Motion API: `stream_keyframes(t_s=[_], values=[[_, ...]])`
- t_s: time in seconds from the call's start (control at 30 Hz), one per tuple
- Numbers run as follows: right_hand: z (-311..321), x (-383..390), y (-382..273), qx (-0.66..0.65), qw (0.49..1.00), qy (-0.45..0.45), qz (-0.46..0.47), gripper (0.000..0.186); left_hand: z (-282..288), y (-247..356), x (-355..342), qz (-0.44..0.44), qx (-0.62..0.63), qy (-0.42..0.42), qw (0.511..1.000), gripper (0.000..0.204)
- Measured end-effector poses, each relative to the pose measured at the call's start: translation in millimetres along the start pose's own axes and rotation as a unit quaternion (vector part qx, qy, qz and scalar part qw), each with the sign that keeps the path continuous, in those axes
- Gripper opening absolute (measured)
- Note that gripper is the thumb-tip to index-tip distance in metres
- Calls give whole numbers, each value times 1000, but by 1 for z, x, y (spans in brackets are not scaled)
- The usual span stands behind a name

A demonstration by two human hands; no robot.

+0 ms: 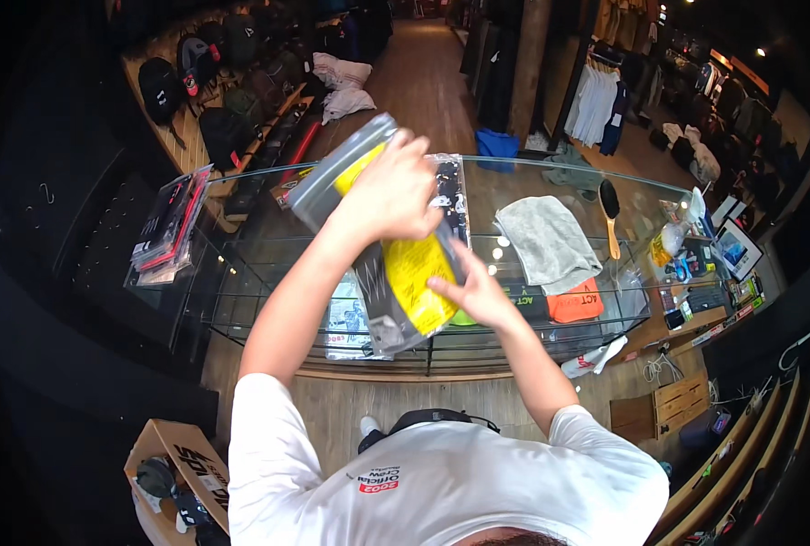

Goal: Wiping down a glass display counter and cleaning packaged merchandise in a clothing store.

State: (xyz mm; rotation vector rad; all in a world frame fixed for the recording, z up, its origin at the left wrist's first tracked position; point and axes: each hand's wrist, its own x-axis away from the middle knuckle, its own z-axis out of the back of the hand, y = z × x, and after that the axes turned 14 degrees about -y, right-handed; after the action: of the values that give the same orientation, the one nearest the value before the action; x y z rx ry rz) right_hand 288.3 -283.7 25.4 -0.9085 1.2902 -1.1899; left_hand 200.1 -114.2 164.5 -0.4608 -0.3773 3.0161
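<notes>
A clear plastic bag (pixel 410 278) with a dark folded item and a bright yellow panel is held tilted above the glass counter. My left hand (pixel 394 191) lies across its upper part, fingers curled, with the bag's clear end sticking out past the knuckles to the far left. At the bag's right edge, my right hand (pixel 473 289) grips it, the thumb on the yellow panel and the other fingers hidden beneath. Behind the bag lies a black-and-white patterned package (pixel 453 182), partly covered by my left hand.
The glass counter (pixel 287 223) bears a grey cloth (pixel 551 241), a wooden-handled brush (pixel 611 218) and, at left, a stack of packaged items (pixel 170 227). Orange folded fabric (pixel 576 302) shows beside the cloth. An open cardboard box (pixel 164 446) stands at lower left.
</notes>
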Motion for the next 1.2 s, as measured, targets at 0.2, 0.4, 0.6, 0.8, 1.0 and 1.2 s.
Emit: stream_keyframes(t_s=[0.2, 0.4, 0.6, 0.8, 1.0, 1.2], values=[[49, -60, 25, 113, 984, 138, -13, 77, -39, -53, -61, 20, -28, 130, 991, 51], [49, -51, 51, 352, 903, 245, 7, 65, -83, -112, 31, 212, 197, 111, 951, 33], [51, -42, 74, 380, 866, 323, -30, 25, -158, -124, 124, 265, 457, 14, 849, 26], [40, -61, 49, 496, 809, 292, -122, 37, -186, -86, 108, 221, 512, 12, 830, 27], [28, -72, 46, 560, 774, 257, -145, 45, -177, -81, 120, 195, 496, -9, 846, 32], [55, -50, 48, 599, 748, 251, -135, 49, -141, -137, 207, 176, 403, 123, 890, 31]])
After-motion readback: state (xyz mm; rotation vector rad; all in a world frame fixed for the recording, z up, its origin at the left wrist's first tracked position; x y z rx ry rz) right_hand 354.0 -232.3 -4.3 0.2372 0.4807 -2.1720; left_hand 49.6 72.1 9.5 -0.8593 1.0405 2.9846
